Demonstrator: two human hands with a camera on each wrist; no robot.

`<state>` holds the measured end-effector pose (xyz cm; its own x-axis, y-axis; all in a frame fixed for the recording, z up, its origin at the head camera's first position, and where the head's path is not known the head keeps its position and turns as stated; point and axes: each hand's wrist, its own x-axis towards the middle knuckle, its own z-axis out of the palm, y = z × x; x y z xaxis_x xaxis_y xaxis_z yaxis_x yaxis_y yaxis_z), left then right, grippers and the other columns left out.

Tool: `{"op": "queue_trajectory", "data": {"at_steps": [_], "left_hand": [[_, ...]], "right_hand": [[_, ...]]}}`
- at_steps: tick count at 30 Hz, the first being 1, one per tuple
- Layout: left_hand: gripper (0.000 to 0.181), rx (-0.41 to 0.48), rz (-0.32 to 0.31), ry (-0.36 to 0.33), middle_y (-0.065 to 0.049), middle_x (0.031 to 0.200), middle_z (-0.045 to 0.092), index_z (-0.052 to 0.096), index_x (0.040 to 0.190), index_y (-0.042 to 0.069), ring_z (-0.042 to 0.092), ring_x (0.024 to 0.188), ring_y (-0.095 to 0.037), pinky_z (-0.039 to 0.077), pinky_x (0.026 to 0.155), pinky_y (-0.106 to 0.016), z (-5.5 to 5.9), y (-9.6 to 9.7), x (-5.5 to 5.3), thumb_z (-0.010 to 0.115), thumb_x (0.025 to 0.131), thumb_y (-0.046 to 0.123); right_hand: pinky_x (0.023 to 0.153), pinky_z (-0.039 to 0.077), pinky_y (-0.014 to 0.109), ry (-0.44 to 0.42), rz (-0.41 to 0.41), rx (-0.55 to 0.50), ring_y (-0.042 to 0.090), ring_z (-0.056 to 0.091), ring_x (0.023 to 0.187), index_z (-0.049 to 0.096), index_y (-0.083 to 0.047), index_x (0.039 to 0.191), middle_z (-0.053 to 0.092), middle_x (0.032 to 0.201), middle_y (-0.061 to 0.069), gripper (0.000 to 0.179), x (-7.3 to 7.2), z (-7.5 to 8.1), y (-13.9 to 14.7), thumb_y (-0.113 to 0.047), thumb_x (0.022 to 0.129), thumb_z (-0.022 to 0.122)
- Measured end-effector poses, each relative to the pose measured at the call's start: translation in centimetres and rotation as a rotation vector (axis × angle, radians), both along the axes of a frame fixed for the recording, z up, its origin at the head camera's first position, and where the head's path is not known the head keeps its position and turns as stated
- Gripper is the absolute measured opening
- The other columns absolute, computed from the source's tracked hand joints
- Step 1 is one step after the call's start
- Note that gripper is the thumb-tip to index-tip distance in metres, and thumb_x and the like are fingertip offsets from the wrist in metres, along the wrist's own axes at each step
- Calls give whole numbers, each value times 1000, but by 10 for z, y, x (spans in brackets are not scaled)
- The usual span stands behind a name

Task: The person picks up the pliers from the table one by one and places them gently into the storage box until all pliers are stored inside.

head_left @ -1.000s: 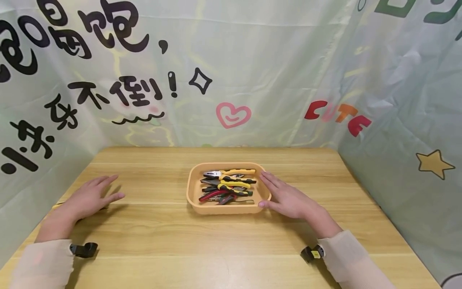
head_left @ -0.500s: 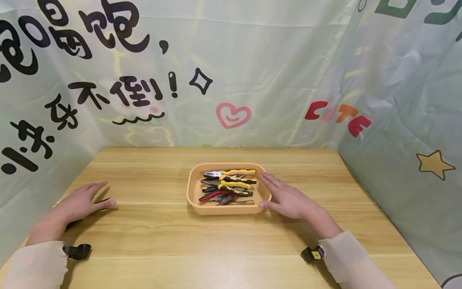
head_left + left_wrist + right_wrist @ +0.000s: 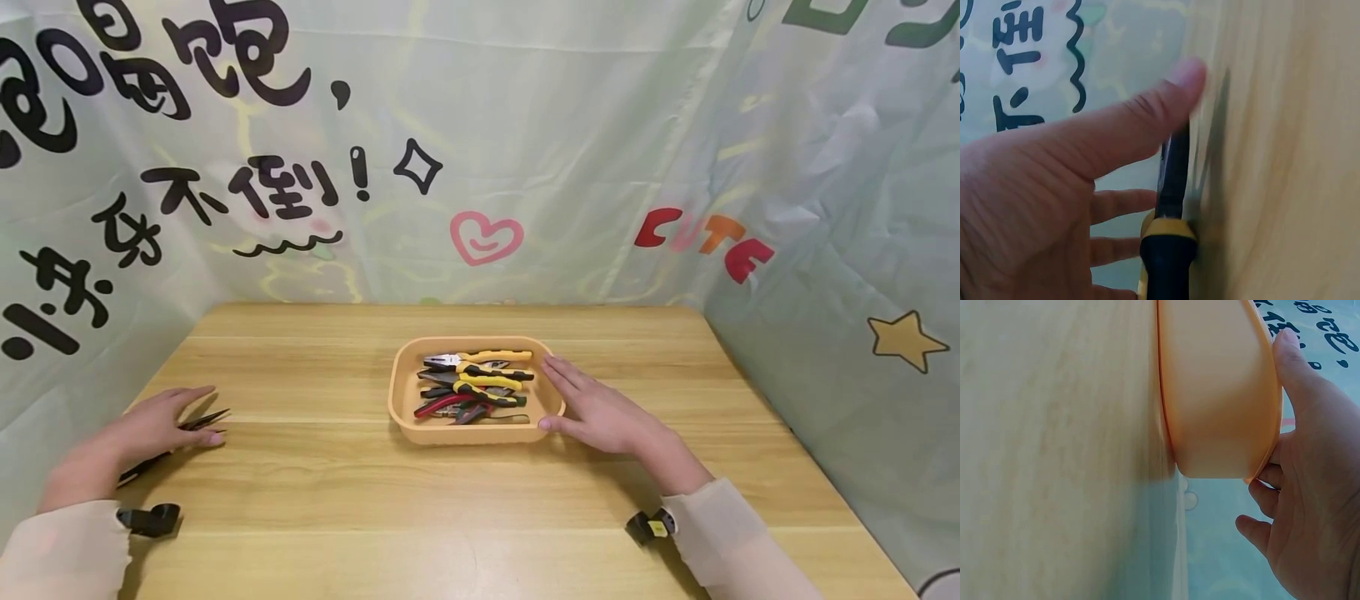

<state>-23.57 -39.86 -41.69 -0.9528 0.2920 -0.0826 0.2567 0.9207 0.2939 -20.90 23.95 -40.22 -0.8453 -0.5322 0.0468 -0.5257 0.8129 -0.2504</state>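
Observation:
At the left of the table, a pair of long-nose pliers [image 3: 201, 422] with black-and-yellow handles [image 3: 1171, 253] lies beneath my left hand [image 3: 153, 429]. The thumb [image 3: 1166, 103] stretches across the jaws in the left wrist view, while the other fingers lie behind the pliers without curling round them. An orange tray [image 3: 396, 400] stands at mid-table, bearing a pile of pliers [image 3: 487, 383] with yellow, black and red handles. My right hand [image 3: 600, 410] rests at the tray's right end, fingers fairly straight along the rim, thumb [image 3: 1291, 356] against the front corner.
Printed cloth [image 3: 585, 150] walls in the wooden table [image 3: 450, 508] at the back and both sides. The left hand is near the table's left edge. A black wrist camera [image 3: 152, 520] shows at the left sleeve, another camera [image 3: 648, 527] at the right.
My left hand has drawn back to the left and nearer to me, uncovering more of the long-nose pliers, which stay about where they lay. The right hand and tray have not moved.

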Motion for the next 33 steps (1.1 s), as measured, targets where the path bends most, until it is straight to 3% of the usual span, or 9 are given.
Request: {"op": "queue_trajectory", "data": {"at_steps": [4, 11, 15, 19, 29, 33], "left_hand": [[98, 17, -2, -27, -46, 132, 37, 39, 139, -15, 36, 118, -62, 35, 92, -69, 0, -4, 2, 81, 76, 46], [79, -40, 5, 26, -41, 128, 46, 52, 130, -13, 42, 115, -60, 39, 90, -66, -4, 0, -2, 71, 86, 50], [79, -66, 31, 42, -41, 128, 45, 53, 128, -12, 41, 115, -60, 38, 90, -67, -9, 2, -6, 65, 89, 55], [80, -44, 40, 51, -42, 127, 45, 50, 128, -15, 40, 115, -61, 37, 90, -68, -10, -5, -4, 68, 87, 52], [82, 21, 55, -40, -44, 128, 44, 47, 133, -14, 41, 114, -62, 41, 86, -67, -3, -18, 5, 72, 86, 49], [81, 79, 38, -68, -45, 127, 44, 42, 134, -17, 43, 113, -61, 44, 84, -64, -1, -21, 8, 75, 86, 39]], "right_hand": [[114, 28, 46, 1, 0, 3, 27, 16, 147, 13, -9, 158, 7, 164, 6, 94, 0, 0, 0, -70, 93, 42], [114, 28, 46, 6, -1, 4, 27, 17, 147, 13, -9, 158, 7, 164, 7, 94, 0, -1, 1, -70, 93, 41], [114, 28, 46, 10, 2, 5, 27, 16, 147, 13, -9, 158, 7, 164, 7, 93, -1, -2, 1, -70, 93, 41], [114, 27, 46, 12, 8, 4, 27, 16, 147, 13, -9, 158, 7, 164, 7, 93, -1, -2, 1, -69, 93, 41], [114, 28, 46, 9, 10, 1, 27, 16, 147, 13, -9, 158, 7, 164, 6, 93, 1, -1, 1, -68, 93, 42], [114, 28, 46, 5, 4, 1, 28, 17, 147, 12, -9, 158, 7, 164, 6, 93, 1, 0, 1, -69, 93, 42]]}}
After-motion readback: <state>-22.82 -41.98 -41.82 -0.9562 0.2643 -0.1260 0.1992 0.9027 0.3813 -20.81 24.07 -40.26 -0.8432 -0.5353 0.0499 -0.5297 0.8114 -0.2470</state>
